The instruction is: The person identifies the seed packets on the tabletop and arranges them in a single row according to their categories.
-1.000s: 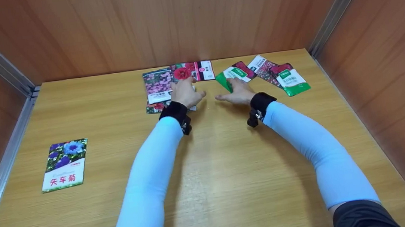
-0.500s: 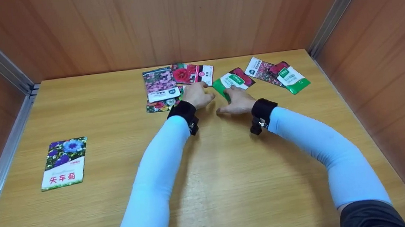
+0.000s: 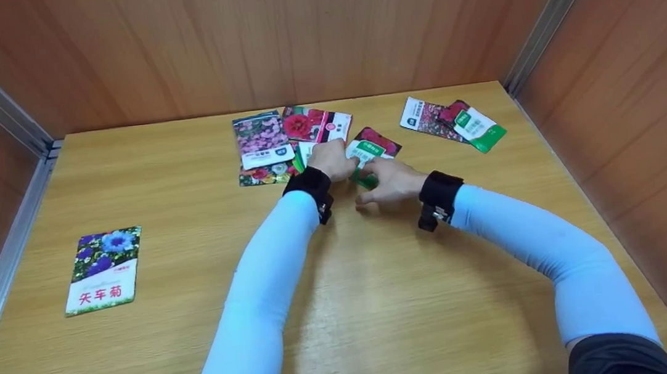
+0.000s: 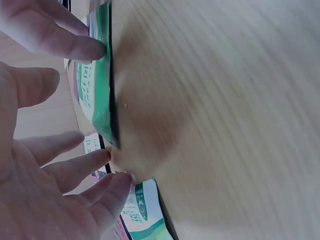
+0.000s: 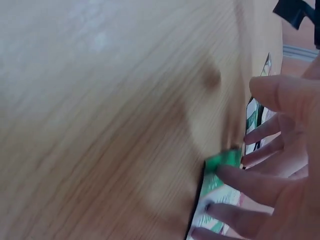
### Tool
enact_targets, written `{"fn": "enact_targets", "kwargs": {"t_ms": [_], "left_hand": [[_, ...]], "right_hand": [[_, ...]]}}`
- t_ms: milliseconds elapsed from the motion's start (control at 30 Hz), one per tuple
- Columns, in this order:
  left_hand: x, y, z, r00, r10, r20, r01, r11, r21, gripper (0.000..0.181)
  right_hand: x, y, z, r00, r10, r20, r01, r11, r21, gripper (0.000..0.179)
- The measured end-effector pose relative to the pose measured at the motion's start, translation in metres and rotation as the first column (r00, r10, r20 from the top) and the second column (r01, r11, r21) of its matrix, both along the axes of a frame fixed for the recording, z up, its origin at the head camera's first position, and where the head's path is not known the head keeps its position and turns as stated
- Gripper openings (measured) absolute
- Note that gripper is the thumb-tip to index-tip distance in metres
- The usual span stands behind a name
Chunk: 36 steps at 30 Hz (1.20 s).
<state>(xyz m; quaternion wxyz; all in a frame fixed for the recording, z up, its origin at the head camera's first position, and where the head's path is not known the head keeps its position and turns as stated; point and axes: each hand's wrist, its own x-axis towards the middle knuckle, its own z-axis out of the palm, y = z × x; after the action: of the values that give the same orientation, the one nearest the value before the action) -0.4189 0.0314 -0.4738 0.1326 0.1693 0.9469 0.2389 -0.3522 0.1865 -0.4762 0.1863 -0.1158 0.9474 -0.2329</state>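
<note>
Near the back of the table, my right hand [image 3: 391,179] touches a green-and-white seed packet [image 3: 386,147] with red flowers on it. In the right wrist view, spread fingertips [image 5: 235,215] rest on this packet's face and the thumb stands off it. My left hand [image 3: 332,161] is just left of it, fingers extended over another white-and-green packet [image 4: 145,215] that it partly hides. Behind that hand lies a packet with red blooms and a pink stripe [image 3: 317,123]. A lilac-flower packet [image 3: 262,135] overlaps a mixed-flower packet [image 3: 270,174] to the left.
A blue-flower packet [image 3: 104,271] lies alone at the left front of the table [image 3: 346,309]. Toward the back right, a pink-flower packet [image 3: 425,116] is overlapped by a green-and-white one [image 3: 477,125]. Wooden panels [image 3: 268,39] wall in the back and both sides.
My right hand has slid the green-and-white packet leftward and nearer, away from the pink-flower packet. My left hand has moved right and slightly nearer. The red-bloom packet has turned a little.
</note>
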Motion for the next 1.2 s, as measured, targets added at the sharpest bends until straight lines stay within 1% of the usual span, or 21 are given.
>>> {"fn": "enact_targets", "kwargs": {"t_ms": [167,300,433,500,567,633,667,733,767,833,900,967,1000,1067,1133,1200], "left_hand": [[0.001,0.004,0.003,0.999,0.032,0.02,-0.033,0.999,0.03,0.049],[0.001,0.002,0.003,0.997,0.066,0.029,-0.067,0.997,0.037,0.047],[0.001,-0.007,0.0,0.991,0.103,0.084,-0.11,0.991,0.079,0.041],[0.001,-0.013,-0.002,0.986,0.118,0.118,-0.131,0.986,0.106,0.04],[0.001,-0.017,-0.003,0.979,0.132,0.154,-0.154,0.978,0.138,0.044],[0.001,-0.02,-0.004,0.975,0.132,0.177,-0.162,0.972,0.171,0.049],[0.001,-0.021,-0.004,0.973,0.129,0.192,-0.165,0.968,0.187,0.052],[0.002,-0.023,-0.005,0.969,0.117,0.216,-0.165,0.961,0.221,0.055],[0.002,-0.024,-0.005,0.969,0.111,0.222,-0.164,0.958,0.235,0.055],[0.004,-0.027,-0.004,0.967,0.101,0.234,-0.163,0.95,0.268,0.055],[0.006,-0.03,-0.002,0.969,0.094,0.23,-0.162,0.941,0.298,0.054],[0.009,-0.034,0.001,0.966,0.092,0.241,-0.172,0.927,0.334,0.053],[0.011,-0.036,0.004,0.964,0.093,0.248,-0.179,0.919,0.352,0.053],[0.013,-0.04,0.01,0.96,0.101,0.261,-0.199,0.901,0.384,0.054],[0.015,-0.043,0.015,0.952,0.112,0.285,-0.228,0.88,0.417,0.056],[0.016,-0.046,0.02,0.94,0.123,0.318,-0.261,0.861,0.436,0.06]], "right_hand": [[0.005,-0.001,0.002,0.998,0.049,0.038,-0.047,0.998,-0.05,0.066],[0.008,-0.001,0.002,0.996,0.083,0.035,-0.082,0.996,-0.048,0.06],[0.009,0.001,0.002,0.991,0.129,0.023,-0.128,0.991,-0.041,0.051],[0.009,0.001,0.002,0.988,0.152,0.012,-0.151,0.987,-0.062,0.044],[0.009,0.001,0.002,0.989,0.147,0.0,-0.146,0.985,-0.096,0.039],[0.008,0.002,0.002,0.993,0.118,-0.014,-0.119,0.981,-0.152,0.038],[0.008,0.002,0.002,0.996,0.091,-0.02,-0.093,0.979,-0.184,0.041],[0.007,0.002,0.003,1.0,-0.002,-0.005,0.001,0.969,-0.247,0.053],[0.006,0.002,0.003,0.999,-0.05,0.005,0.049,0.957,-0.285,0.06],[0.004,0.001,0.004,0.988,-0.152,0.041,0.156,0.916,-0.37,0.075],[0.003,0.001,0.005,0.965,-0.246,0.09,0.261,0.86,-0.439,0.087],[0.002,0.0,0.008,0.94,-0.316,0.13,0.338,0.803,-0.49,0.094],[0.001,0.0,0.009,0.926,-0.344,0.154,0.372,0.774,-0.513,0.096],[0.001,0.0,0.012,0.902,-0.388,0.192,0.428,0.731,-0.532,0.097],[0.0,-0.002,0.016,0.885,-0.405,0.229,0.461,0.691,-0.557,0.094],[-0.001,-0.005,0.019,0.875,-0.399,0.274,0.481,0.651,-0.588,0.089]]}}
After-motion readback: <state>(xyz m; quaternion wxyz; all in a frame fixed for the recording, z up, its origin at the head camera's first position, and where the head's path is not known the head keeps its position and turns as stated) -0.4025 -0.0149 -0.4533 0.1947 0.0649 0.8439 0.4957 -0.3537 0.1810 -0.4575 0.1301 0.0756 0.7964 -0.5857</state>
